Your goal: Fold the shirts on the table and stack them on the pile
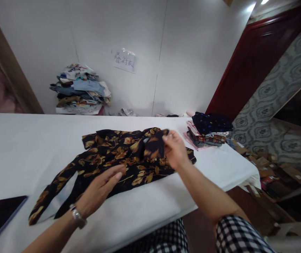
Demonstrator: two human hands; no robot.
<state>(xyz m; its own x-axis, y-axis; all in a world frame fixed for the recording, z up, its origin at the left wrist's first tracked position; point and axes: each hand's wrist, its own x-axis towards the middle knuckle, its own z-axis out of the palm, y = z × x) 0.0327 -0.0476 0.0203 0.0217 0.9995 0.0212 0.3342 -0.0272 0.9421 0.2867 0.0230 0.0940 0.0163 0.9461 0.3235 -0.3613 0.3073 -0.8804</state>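
A black shirt with a gold leaf print (113,154) lies spread on the white table (24,147). My left hand (100,188) rests flat on the shirt's near edge, fingers stretched out. My right hand (175,149) pinches a fold of the shirt's right side, a sleeve or collar part (154,144), and holds it lifted and turned over the shirt body. One long sleeve (53,191) trails toward the table's near left.
A stack of folded clothes (208,131) sits at the table's far right. A heap of mixed garments (80,89) stands against the white wall behind the table. A dark tablet (0,216) lies at the near left corner. Cardboard boxes (271,168) crowd the floor at right.
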